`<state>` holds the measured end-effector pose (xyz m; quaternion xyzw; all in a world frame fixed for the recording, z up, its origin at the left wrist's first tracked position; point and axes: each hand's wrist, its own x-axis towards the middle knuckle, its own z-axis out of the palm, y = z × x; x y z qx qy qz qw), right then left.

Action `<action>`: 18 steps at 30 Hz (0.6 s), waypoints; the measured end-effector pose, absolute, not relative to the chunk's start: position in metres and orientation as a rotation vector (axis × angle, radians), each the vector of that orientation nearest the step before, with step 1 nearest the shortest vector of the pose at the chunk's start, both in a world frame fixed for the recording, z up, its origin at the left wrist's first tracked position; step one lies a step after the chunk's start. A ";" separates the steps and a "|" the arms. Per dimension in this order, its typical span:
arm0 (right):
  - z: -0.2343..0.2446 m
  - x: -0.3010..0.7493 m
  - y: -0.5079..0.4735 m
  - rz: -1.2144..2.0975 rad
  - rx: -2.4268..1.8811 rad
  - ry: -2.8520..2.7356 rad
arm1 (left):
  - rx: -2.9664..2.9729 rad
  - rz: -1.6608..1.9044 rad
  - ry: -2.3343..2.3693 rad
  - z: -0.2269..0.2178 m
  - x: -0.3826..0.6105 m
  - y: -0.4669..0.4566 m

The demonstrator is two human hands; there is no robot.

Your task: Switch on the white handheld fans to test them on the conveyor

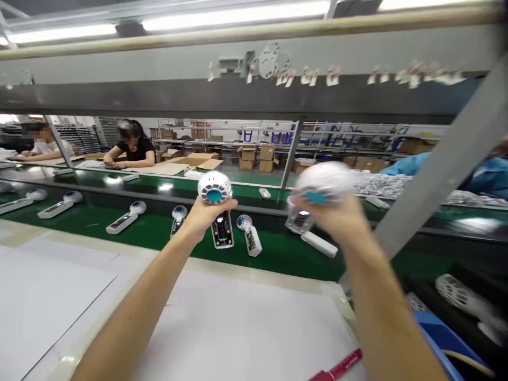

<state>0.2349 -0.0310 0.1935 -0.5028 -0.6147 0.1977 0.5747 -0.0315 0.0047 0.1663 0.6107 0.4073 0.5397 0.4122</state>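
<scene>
My left hand (207, 214) is closed round the neck of a white hand-held fan (216, 203) with a teal hub, its open handle showing a circuit board below my fingers. My right hand (340, 217) is blurred by motion and grips a second white fan (322, 182) with a teal hub, held over the green conveyor belt (278, 254). Both arms reach forward across a white worktable (238, 328).
Several more white fans lie along the belt, such as one (250, 235) between my hands and one (126, 217) to the left. A red pen (337, 368) lies near the table's front right. A blue bin (444, 338) sits at right. Two people work across the line; cardboard boxes stand behind.
</scene>
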 end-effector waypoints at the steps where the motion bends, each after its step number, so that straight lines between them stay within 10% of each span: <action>1: 0.185 0.230 -0.019 0.461 -1.359 -1.474 | 1.540 1.249 1.080 0.155 -0.030 0.017; 9: 0.088 0.212 0.052 0.598 -1.977 -1.615 | 1.615 0.976 1.691 0.071 -0.026 0.083; 18: 0.107 0.255 0.052 0.341 -2.221 -1.643 | 2.000 0.851 2.037 0.044 -0.013 0.065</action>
